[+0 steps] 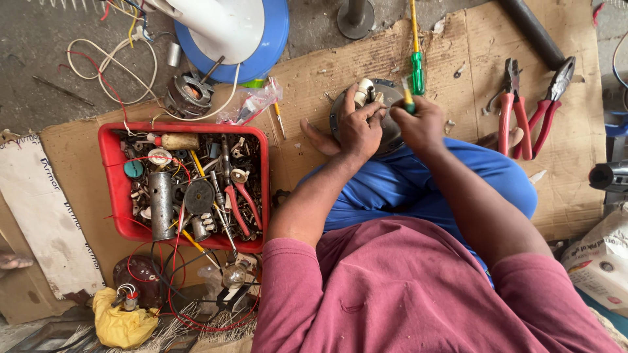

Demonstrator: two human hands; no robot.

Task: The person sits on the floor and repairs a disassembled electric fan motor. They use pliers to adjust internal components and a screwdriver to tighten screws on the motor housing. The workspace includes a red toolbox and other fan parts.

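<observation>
Left hand (358, 127): closed over the top of the round grey motor housing (386, 134), fingers curled round a pale fitting at its upper edge.
Right hand (422, 121): closed round a green-handled screwdriver (409, 99), tip hidden behind the fingers.
Motor housing: on the cardboard sheet (314, 85) on the floor, just ahead of the blue-trousered knees, between both hands.
Risk: likely slip of the screwdriver tip toward the left fingers, so close beside it; housing free to rock on soft cardboard.
Risk: loose screws easily lost among clutter near the red tray (118, 189).
Packages: clear crumpled plastic packet (252, 103) above the tray; white printed sack (602, 258) at far right; yellow bag (118, 320) at lower left.
Signs: white printed board (46, 216) flat at left.
Spare tools: red-handled pliers (530, 108) lying right of the hands.
</observation>
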